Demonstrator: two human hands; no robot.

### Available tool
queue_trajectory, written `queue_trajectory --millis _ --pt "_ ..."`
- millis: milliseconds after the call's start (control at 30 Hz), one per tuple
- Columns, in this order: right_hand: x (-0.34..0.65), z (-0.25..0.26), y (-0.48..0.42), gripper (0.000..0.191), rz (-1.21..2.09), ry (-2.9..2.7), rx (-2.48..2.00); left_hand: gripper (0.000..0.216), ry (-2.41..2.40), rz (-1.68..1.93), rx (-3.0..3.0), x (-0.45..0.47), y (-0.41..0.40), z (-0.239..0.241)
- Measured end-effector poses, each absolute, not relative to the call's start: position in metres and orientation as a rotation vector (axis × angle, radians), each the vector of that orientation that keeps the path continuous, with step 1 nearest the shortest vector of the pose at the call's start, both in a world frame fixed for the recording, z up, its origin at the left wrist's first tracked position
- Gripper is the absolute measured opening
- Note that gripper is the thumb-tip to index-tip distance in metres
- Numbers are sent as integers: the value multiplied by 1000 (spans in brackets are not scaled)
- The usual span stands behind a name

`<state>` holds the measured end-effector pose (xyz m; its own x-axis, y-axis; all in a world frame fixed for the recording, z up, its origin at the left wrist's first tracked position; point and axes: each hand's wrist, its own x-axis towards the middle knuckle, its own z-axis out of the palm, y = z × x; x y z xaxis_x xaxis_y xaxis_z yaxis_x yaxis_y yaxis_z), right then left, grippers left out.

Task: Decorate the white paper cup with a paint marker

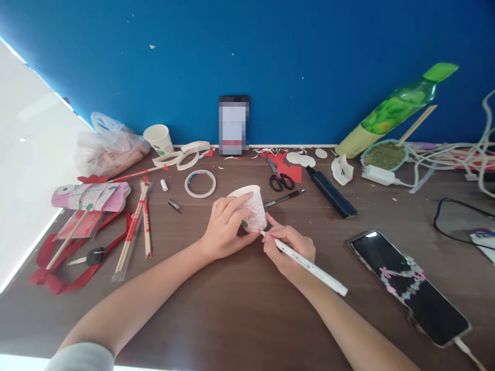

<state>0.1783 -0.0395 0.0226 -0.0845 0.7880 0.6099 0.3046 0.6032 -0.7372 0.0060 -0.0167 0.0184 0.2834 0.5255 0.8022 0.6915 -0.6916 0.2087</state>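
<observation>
A white paper cup [258, 208] with pink scalloped line drawing and a green leaf print stands tilted on the table. My left hand [226, 226] is wrapped round its left side, fingers across the front. In my right hand [293, 250] a white marker [313, 269] is gripped near its tip, which touches the cup's lower edge. Just behind the cup lies a black pen [285, 198]. Scissors with black handles [281, 180] rest beyond it, beside red paper scraps [291, 172]. The cup's far side is hidden.
A roll of tape [200, 184], another paper cup [158, 139] and paper strips lie at back left. Wrapped chopsticks [131, 232] and a key [93, 256] are on the left. A phone [410, 288] with a bead strap, a dark case [332, 191] and a green bottle [398, 111] occupy the right.
</observation>
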Motion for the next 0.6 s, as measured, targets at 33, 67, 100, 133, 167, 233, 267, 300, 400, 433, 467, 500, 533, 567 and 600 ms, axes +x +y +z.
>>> queue_trajectory --millis 33,67,100,133,167,233,267,300,400,433,467,500,533,567,600 --pt "178 23 -40 17 519 -1661 -924 29 -1135 -1371 -2361 6 -17 19" --pt "178 23 -40 17 528 -1660 -930 28 -1134 -1372 -2355 6 -17 19" --pt "179 23 -40 17 540 -1654 -940 28 -1135 -1370 -2351 6 -17 19" --pt "179 23 -40 17 557 -1646 -952 29 -1139 -1367 -2350 7 -17 19" --pt "179 23 -40 17 574 -1635 -966 29 -1144 -1363 -2353 7 -17 19" --pt "180 24 -40 17 602 -1619 -988 30 -1155 -1360 -2357 6 -17 19" --pt "181 24 -40 18 606 -1617 -993 30 -1161 -1358 -2358 6 -17 18" --pt "181 24 -40 18 605 -1619 -992 29 -1165 -1356 -2357 6 -17 18" --pt "180 25 -40 19 586 -1621 -991 29 -1165 -1347 -2355 7 -17 18" --pt "180 25 -40 19 582 -1618 -995 29 -1161 -1346 -2356 7 -17 18" --pt "179 26 -40 19 581 -1615 -999 29 -1156 -1348 -2355 6 -17 18" --pt "179 26 -40 19 579 -1612 -1003 30 -1151 -1351 -2357 6 -17 18" --pt "179 27 -39 20 574 -1609 -1005 30 -1149 -1355 -2359 6 -17 18" --pt "179 27 -39 20 569 -1608 -1003 31 -1150 -1357 -2363 6 -17 18" --pt "179 27 -39 20 565 -1609 -994 32 -1153 -1357 -2368 6 -17 17"
